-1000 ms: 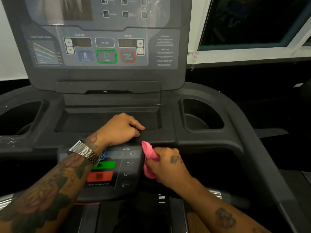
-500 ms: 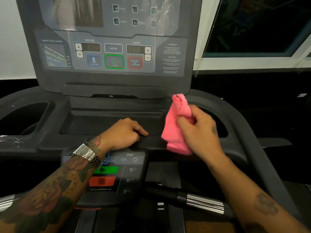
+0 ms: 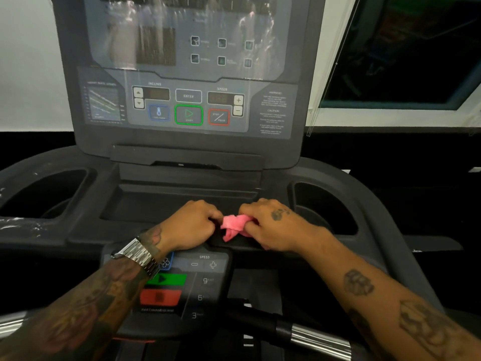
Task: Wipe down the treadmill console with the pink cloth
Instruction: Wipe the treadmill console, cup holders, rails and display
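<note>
Both hands met at the front ledge of the treadmill console (image 3: 182,142), just ahead of the shallow centre tray (image 3: 166,201).

Right hand (image 3: 273,226): fingers curled around the pink cloth (image 3: 234,225), which sat bunched and crumpled, a fold hanging down onto the dark ledge. Small tattoo showed on the back of that hand.

Left hand (image 3: 191,225): closed in a loose fist, knuckles up, fingertips pinching the cloth's left end. Cloth was thus held between the 2 hands, both clamped on it, touching or nearly touching each other across it.

A metal-link watch (image 3: 138,256) sat on the left wrist; both forearms were tattooed.

Below the left wrist lay the lower control pad (image 3: 205,282): a green button, a red button under it, a SPEED minus and plus pair, and presets 9, 6, 3 down the right side. The wrist hid part of a blue button.

Upright panel carried INCLINE arrows, ENTER, SPEED plus/minus, a green-ringed start key (image 3: 188,115) and a red-ringed stop key (image 3: 219,117). The upper display was glossy with streaky reflections.

A cup holder (image 3: 325,204) was recessed at each side of the tray. A chrome-banded handlebar (image 3: 312,334) ran at lower right.
</note>
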A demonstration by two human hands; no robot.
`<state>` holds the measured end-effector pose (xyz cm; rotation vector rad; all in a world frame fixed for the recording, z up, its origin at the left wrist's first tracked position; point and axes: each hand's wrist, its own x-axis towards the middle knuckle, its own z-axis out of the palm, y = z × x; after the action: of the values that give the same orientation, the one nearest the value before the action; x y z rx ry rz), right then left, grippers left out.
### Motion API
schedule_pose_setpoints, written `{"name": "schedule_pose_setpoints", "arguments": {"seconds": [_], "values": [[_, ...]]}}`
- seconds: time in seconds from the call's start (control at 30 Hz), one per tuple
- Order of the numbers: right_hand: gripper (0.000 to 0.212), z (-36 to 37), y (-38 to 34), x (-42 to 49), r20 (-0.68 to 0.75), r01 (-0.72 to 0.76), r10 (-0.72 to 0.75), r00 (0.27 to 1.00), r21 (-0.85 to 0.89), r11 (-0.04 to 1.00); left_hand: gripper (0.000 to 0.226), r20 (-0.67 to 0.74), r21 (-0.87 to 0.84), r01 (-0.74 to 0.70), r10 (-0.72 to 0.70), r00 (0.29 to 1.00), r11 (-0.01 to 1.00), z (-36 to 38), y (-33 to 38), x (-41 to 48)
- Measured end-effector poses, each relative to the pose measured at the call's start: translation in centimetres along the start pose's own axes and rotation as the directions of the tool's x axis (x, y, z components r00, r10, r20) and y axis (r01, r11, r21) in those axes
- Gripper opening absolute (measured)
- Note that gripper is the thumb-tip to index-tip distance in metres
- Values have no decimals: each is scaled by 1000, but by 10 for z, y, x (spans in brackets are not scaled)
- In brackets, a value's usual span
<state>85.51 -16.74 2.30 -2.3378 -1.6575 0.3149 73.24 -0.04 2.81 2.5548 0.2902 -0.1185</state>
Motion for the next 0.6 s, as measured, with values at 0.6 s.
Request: {"name": "schedule_pose_setpoints", "arguments": {"seconds": [0.6], "values": [[36, 35, 12, -32, -356, 12, 52, 933, 175, 985, 47, -28, -105, 5, -8, 1000, 994, 6, -6, 12]]}}
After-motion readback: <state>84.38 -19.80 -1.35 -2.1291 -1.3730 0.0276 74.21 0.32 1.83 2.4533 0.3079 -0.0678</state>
